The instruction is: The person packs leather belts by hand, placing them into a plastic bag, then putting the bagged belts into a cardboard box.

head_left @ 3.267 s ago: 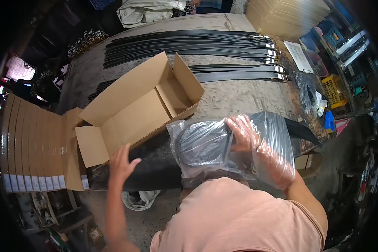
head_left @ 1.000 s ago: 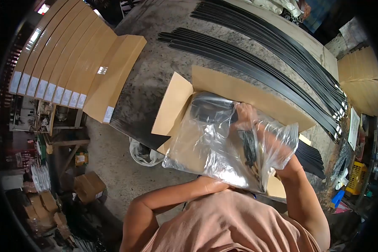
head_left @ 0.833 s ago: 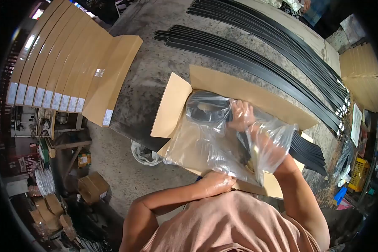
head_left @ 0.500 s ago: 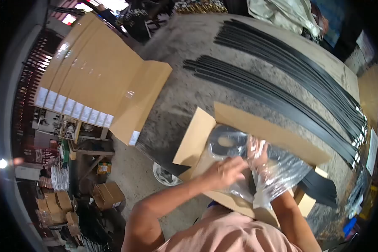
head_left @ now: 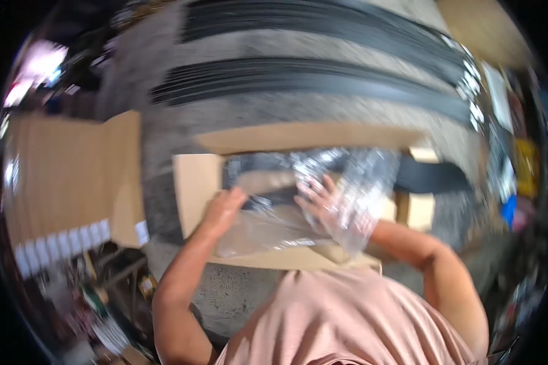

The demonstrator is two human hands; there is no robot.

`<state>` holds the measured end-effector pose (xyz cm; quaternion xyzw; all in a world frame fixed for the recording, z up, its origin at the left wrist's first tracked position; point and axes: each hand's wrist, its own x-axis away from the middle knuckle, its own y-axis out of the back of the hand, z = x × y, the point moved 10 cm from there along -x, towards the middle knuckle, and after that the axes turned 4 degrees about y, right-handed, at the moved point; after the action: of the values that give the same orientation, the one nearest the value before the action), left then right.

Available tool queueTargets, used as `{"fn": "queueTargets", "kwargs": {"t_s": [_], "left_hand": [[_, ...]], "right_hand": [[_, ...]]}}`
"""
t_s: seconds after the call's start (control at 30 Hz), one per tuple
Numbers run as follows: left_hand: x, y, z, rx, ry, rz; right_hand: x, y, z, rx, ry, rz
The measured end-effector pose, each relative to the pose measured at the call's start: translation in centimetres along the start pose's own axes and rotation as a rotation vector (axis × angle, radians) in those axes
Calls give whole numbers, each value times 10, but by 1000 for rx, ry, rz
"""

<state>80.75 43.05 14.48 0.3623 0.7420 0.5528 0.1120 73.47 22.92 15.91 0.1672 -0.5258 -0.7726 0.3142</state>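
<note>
An open cardboard box (head_left: 192,182) lies in front of me with its flaps spread. Clear plastic (head_left: 365,182) covers a black strip-like part inside it, and a black end (head_left: 435,176) sticks out past the box's right side. My left hand (head_left: 225,210) is at the box's left end, on the edge of the plastic, its fingers blurred and partly curled. With fingers spread, my right hand (head_left: 323,204) lies under or within the clear plastic, over the middle of the box.
Two rows of long black strips (head_left: 323,79) lie on the grey surface (head_left: 158,134) beyond the box. Large flat cardboard boxes (head_left: 61,176) with white labels stand at the left. Yellow (head_left: 525,167) and blue (head_left: 509,210) items are at the far right.
The view has turned and shifted. My left hand has moved from the box's middle to its left end. My right hand's fingers are now spread, and the plastic lies further along the box.
</note>
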Motion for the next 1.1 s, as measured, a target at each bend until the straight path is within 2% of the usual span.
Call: {"fn": "queueTargets", "kwargs": {"t_s": [0.07, 0.1, 0.17, 0.2, 0.27, 0.3, 0.4, 0.47, 0.53, 0.6, 0.67, 0.7, 0.73, 0.77, 0.8, 0.83, 0.87, 0.9, 0.93, 0.97, 1.0, 1.1], "left_hand": [[-5, 3, -13, -145, 47, 92], [-9, 0, -16, -164, 67, 156], [-10, -2, -14, -188, 80, 206], [-10, -1, -15, -189, 77, 211], [-8, -1, -13, -186, 62, 213], [-8, -1, -13, -194, 51, 201], [-7, -5, -14, -187, 20, 189], [-9, 2, -18, -252, 15, 123], [-10, 0, -22, -273, 51, 192], [-21, 12, -42, -134, 81, 133], [-53, 72, -163, 193, -201, -171], [-62, 85, -218, 389, -243, -156], [-70, 68, -259, 576, -316, -71], [-76, 60, -306, 750, -453, -3], [-89, 40, -335, 665, -485, 62], [-104, 17, -352, 580, -505, 126], [-126, -12, -342, 287, -414, 148], [-148, -52, -307, -95, -267, 115], [-157, -66, -278, -419, -152, 212], [-160, -68, -253, -490, 13, 424], [-155, -62, -241, -645, 81, 534], [-152, -70, -214, -779, 195, 638]], "right_hand": [[48, 26, 1, -46, 18, -78], [64, 31, -7, -37, -45, -62], [87, -11, -20, -258, -236, 369], [102, -24, -25, -255, -254, 371], [121, -31, -26, -164, -144, 132], [131, -45, -28, -45, -145, 232], [129, -48, -38, -41, -295, 341], [130, -47, -36, 16, -299, 318], [128, -48, -35, 72, -277, 290], [129, -46, -35, 67, -287, 234], [127, -46, -33, 85, -288, 291], [124, -43, -33, 61, -276, 257], [125, -39, -34, 41, -267, 219], [130, -69, -51, -103, -264, -30], [129, -72, -54, -97, -257, -36], [127, -53, -58, -156, -268, -279], [131, -37, -59, -233, -268, -519], [123, -47, -36, 4, -302, 414], [122, -45, -39, 41, -329, 264], [122, -45, -36, 26, -310, 253], [121, -44, -36, 15, -300, 241], [120, -46, -37, 20, -299, 153]]}}
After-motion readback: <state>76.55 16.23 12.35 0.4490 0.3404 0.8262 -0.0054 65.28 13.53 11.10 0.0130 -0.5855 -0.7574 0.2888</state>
